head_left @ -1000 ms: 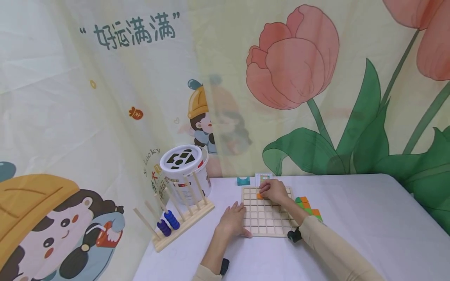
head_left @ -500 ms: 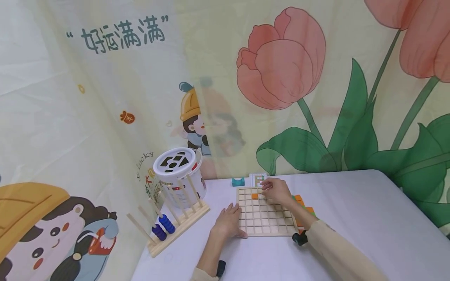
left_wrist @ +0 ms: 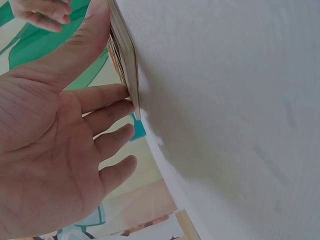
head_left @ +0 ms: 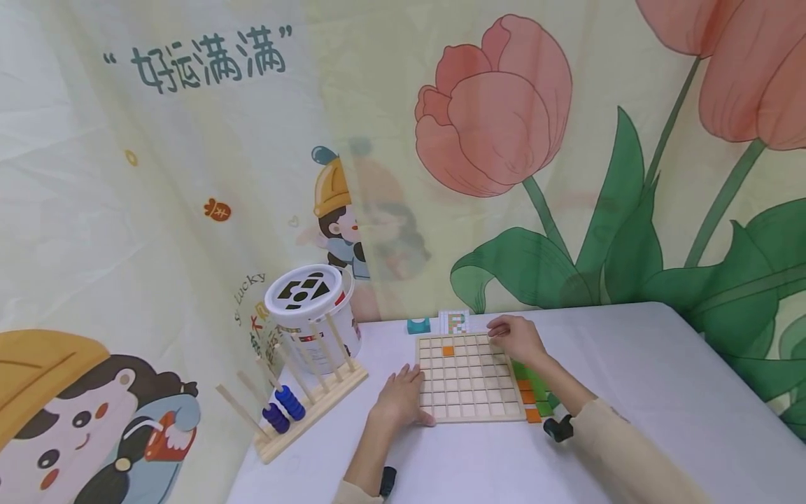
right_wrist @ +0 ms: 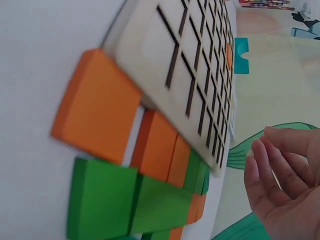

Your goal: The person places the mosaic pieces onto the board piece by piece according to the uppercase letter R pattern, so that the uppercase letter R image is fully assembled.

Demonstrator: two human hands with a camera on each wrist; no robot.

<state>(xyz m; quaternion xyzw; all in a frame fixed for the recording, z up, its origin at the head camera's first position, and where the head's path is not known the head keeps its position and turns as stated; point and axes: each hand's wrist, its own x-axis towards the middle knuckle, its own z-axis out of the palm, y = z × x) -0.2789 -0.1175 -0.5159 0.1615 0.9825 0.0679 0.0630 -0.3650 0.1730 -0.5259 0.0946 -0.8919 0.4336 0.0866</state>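
Observation:
A wooden grid board (head_left: 467, 402) lies on the table, with one orange square tile (head_left: 448, 351) in a cell of its second row from the back. My left hand (head_left: 398, 400) rests against the board's left side; in the left wrist view two fingertips and the thumb touch its edge. Near the back right corner hovers my right hand (head_left: 519, 341), loosely curled. The right wrist view shows nothing between those fingers (right_wrist: 266, 187). Beside the board's right edge lie several orange and green tiles (right_wrist: 162, 195), partly hidden by the right forearm in the head view.
Behind the board stand a pattern card (head_left: 454, 321) and a small teal holder (head_left: 418, 325). To the left are a wooden peg stand (head_left: 327, 399) with blue beads (head_left: 290, 402) and a white bucket (head_left: 308, 308) with a shape-hole lid. A printed curtain hangs behind the table.
My right hand has moved off the orange tile toward the right, leaving it on the board. The left hand has stayed at the board's left side. The head view has turned slightly right.

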